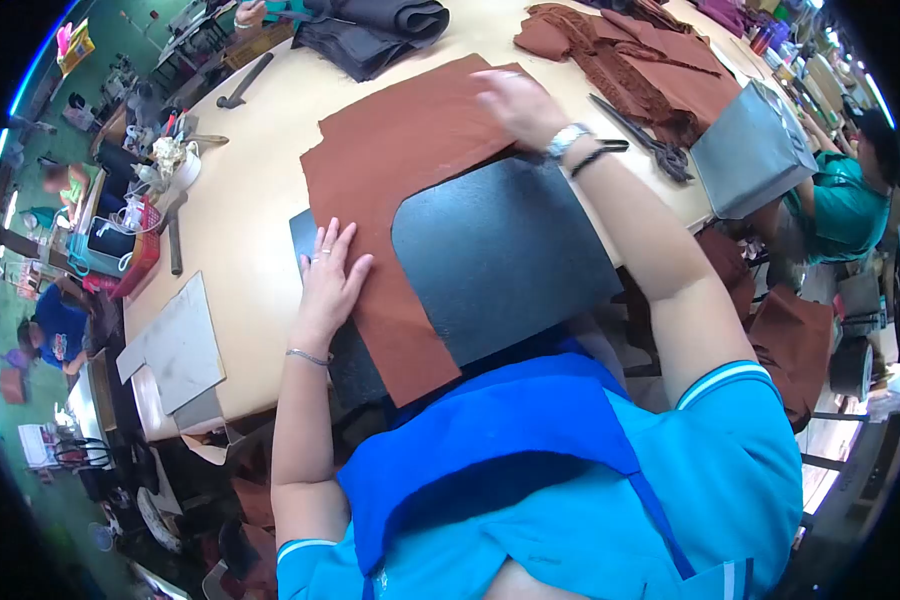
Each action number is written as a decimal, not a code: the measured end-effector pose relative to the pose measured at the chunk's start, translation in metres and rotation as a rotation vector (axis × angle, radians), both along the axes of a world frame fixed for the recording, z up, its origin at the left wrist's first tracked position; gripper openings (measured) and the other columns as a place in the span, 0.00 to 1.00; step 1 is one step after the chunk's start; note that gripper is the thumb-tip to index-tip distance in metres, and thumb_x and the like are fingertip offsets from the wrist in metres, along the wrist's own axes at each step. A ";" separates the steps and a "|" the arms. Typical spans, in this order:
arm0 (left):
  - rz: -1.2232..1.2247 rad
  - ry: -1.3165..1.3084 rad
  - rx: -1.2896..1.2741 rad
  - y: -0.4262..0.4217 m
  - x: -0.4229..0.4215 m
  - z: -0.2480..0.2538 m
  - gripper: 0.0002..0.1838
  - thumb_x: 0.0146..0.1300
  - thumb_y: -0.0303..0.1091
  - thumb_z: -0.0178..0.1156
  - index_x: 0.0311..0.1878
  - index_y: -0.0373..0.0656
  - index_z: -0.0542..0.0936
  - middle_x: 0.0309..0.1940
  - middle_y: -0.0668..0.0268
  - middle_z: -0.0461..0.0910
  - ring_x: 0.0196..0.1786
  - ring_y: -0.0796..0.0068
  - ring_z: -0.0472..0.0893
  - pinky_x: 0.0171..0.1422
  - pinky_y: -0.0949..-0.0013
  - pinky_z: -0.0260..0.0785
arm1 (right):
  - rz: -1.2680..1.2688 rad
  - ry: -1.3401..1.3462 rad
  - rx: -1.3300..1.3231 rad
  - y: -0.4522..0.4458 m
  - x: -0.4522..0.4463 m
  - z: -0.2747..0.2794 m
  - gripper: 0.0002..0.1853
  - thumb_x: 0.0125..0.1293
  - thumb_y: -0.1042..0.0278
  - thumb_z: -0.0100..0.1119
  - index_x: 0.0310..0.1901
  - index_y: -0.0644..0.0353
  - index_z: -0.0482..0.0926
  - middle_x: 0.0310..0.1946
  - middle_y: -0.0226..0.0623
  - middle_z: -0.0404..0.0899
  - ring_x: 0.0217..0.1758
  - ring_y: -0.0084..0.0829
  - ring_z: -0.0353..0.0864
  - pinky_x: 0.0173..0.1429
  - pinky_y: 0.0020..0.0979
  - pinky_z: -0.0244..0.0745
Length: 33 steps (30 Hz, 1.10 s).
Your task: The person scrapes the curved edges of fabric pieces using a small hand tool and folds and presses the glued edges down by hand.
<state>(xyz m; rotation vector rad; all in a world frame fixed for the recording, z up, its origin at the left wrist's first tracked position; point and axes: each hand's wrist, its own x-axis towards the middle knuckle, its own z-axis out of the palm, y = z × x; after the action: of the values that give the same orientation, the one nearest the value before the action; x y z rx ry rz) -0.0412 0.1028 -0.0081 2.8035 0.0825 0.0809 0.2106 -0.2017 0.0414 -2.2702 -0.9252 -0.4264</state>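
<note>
A brown leather panel (400,160) with a rounded cut-out lies partly over a black board (510,255) at the table's near edge. On the panel's left part rests my left hand (330,280), its fingers spread and flat. My right hand (520,108) is at the panel's upper right corner. Its fingers are stretched out over the leather and slightly blurred; nothing shows gripped in them. Just right of that wrist, a dark handle (612,146) sticks out, and beyond it lie dark scissors (645,140).
Brown leather pieces (660,70) and folded black material (370,30) lie at the back. A hammer (245,82), another tool (176,235) and a grey template (180,345) are on the left. A metal box (753,150) stands right, near a co-worker (845,200).
</note>
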 end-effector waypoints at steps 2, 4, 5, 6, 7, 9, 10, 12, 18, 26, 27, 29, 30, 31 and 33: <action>0.020 -0.014 0.065 -0.009 -0.005 0.002 0.34 0.72 0.56 0.53 0.76 0.52 0.63 0.80 0.57 0.54 0.82 0.54 0.50 0.78 0.30 0.41 | -0.194 -0.002 -0.194 -0.062 0.017 -0.012 0.21 0.73 0.64 0.44 0.64 0.56 0.74 0.57 0.49 0.80 0.61 0.47 0.78 0.66 0.43 0.73; 0.058 -0.011 0.094 -0.017 -0.009 0.007 0.35 0.72 0.57 0.52 0.77 0.52 0.63 0.80 0.58 0.53 0.82 0.55 0.50 0.78 0.30 0.41 | -0.383 0.194 -0.380 -0.121 0.026 -0.043 0.24 0.69 0.62 0.46 0.65 0.56 0.73 0.64 0.48 0.75 0.67 0.46 0.73 0.70 0.41 0.69; 0.091 0.004 0.093 -0.020 -0.014 0.009 0.35 0.72 0.57 0.52 0.77 0.52 0.62 0.81 0.58 0.52 0.83 0.55 0.49 0.78 0.30 0.40 | -0.457 0.307 -0.438 -0.140 0.015 -0.047 0.25 0.68 0.61 0.48 0.65 0.56 0.73 0.66 0.47 0.73 0.70 0.45 0.71 0.72 0.41 0.67; 0.123 0.020 0.094 -0.023 -0.021 0.011 0.35 0.72 0.57 0.52 0.77 0.52 0.62 0.81 0.59 0.52 0.83 0.55 0.49 0.78 0.30 0.40 | -0.290 0.377 -0.446 -0.166 0.016 -0.061 0.26 0.67 0.56 0.50 0.64 0.57 0.73 0.67 0.47 0.72 0.71 0.46 0.70 0.73 0.42 0.66; 0.173 -0.013 0.099 -0.029 -0.031 0.014 0.35 0.70 0.57 0.55 0.74 0.50 0.66 0.79 0.56 0.57 0.81 0.54 0.54 0.77 0.32 0.45 | -0.232 -0.022 -0.445 -0.181 0.000 -0.082 0.21 0.69 0.61 0.50 0.61 0.58 0.75 0.61 0.49 0.76 0.63 0.49 0.76 0.67 0.43 0.71; 0.184 -0.044 0.119 -0.030 -0.053 0.020 0.34 0.68 0.57 0.58 0.72 0.49 0.69 0.74 0.55 0.63 0.77 0.53 0.61 0.76 0.34 0.49 | -0.211 0.012 -0.414 -0.186 -0.030 -0.068 0.17 0.70 0.67 0.49 0.57 0.59 0.76 0.55 0.48 0.79 0.58 0.51 0.79 0.62 0.44 0.73; 0.186 -0.057 0.133 -0.028 -0.059 0.021 0.34 0.67 0.57 0.60 0.70 0.49 0.71 0.72 0.54 0.67 0.75 0.53 0.64 0.75 0.35 0.52 | -0.203 0.034 -0.395 -0.186 -0.040 -0.062 0.15 0.70 0.70 0.49 0.56 0.60 0.77 0.52 0.47 0.80 0.55 0.51 0.80 0.60 0.44 0.74; 0.254 -0.188 0.073 -0.014 -0.063 0.016 0.35 0.64 0.57 0.63 0.67 0.44 0.73 0.63 0.51 0.75 0.65 0.50 0.74 0.69 0.44 0.63 | -0.270 -0.030 -0.331 -0.182 -0.043 -0.071 0.12 0.70 0.73 0.50 0.53 0.60 0.76 0.46 0.48 0.79 0.51 0.49 0.80 0.56 0.44 0.74; 0.640 -0.214 -0.036 0.015 -0.048 -0.002 0.37 0.63 0.60 0.64 0.62 0.36 0.76 0.53 0.50 0.80 0.57 0.51 0.80 0.62 0.52 0.71 | -0.346 0.420 0.275 -0.088 -0.027 -0.072 0.31 0.72 0.35 0.50 0.54 0.61 0.79 0.42 0.50 0.85 0.46 0.41 0.84 0.52 0.38 0.77; 0.501 -0.425 -0.354 0.012 -0.039 -0.022 0.32 0.58 0.49 0.73 0.56 0.33 0.77 0.49 0.53 0.79 0.46 0.58 0.81 0.53 0.60 0.74 | -0.504 0.368 -0.194 0.026 -0.040 -0.018 0.35 0.54 0.35 0.65 0.56 0.52 0.77 0.53 0.42 0.82 0.57 0.40 0.82 0.62 0.39 0.76; 0.510 -0.434 -0.283 0.012 -0.040 -0.021 0.32 0.58 0.49 0.73 0.55 0.32 0.77 0.48 0.54 0.78 0.45 0.59 0.80 0.52 0.60 0.74 | -0.537 0.383 -0.179 0.032 -0.032 -0.019 0.33 0.55 0.38 0.64 0.56 0.51 0.78 0.53 0.43 0.82 0.57 0.41 0.82 0.62 0.40 0.76; 0.535 -0.340 -0.187 0.008 -0.042 -0.009 0.29 0.58 0.50 0.73 0.47 0.32 0.76 0.44 0.56 0.76 0.40 0.62 0.76 0.48 0.59 0.72 | -0.551 0.379 -0.149 0.039 -0.011 -0.030 0.29 0.56 0.43 0.63 0.56 0.51 0.78 0.53 0.43 0.82 0.56 0.42 0.83 0.61 0.42 0.76; 0.529 -0.371 -0.206 0.007 -0.041 -0.010 0.29 0.58 0.50 0.73 0.45 0.32 0.76 0.43 0.57 0.75 0.39 0.62 0.75 0.47 0.59 0.72 | -0.557 0.376 -0.134 0.043 0.000 -0.036 0.27 0.57 0.45 0.62 0.56 0.51 0.78 0.52 0.43 0.82 0.56 0.43 0.83 0.60 0.43 0.76; 0.523 -0.401 -0.226 0.008 -0.041 -0.013 0.28 0.58 0.50 0.73 0.43 0.32 0.75 0.42 0.57 0.75 0.38 0.62 0.74 0.46 0.59 0.72 | -0.554 0.395 -0.099 0.042 0.010 -0.041 0.22 0.58 0.50 0.59 0.52 0.50 0.81 0.48 0.42 0.85 0.54 0.43 0.84 0.58 0.42 0.77; 0.498 -0.442 -0.216 0.006 -0.041 -0.013 0.28 0.58 0.50 0.73 0.41 0.32 0.74 0.41 0.58 0.74 0.36 0.61 0.74 0.45 0.59 0.71 | -0.586 0.441 0.016 0.037 0.022 -0.041 0.19 0.57 0.50 0.61 0.47 0.50 0.82 0.45 0.40 0.86 0.50 0.41 0.85 0.56 0.40 0.78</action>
<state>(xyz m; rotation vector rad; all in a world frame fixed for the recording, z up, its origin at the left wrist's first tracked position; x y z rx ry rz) -0.0821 0.1092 -0.0216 2.4223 0.6346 0.7520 0.2326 -0.1646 0.0000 -2.4518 -0.0285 -0.1560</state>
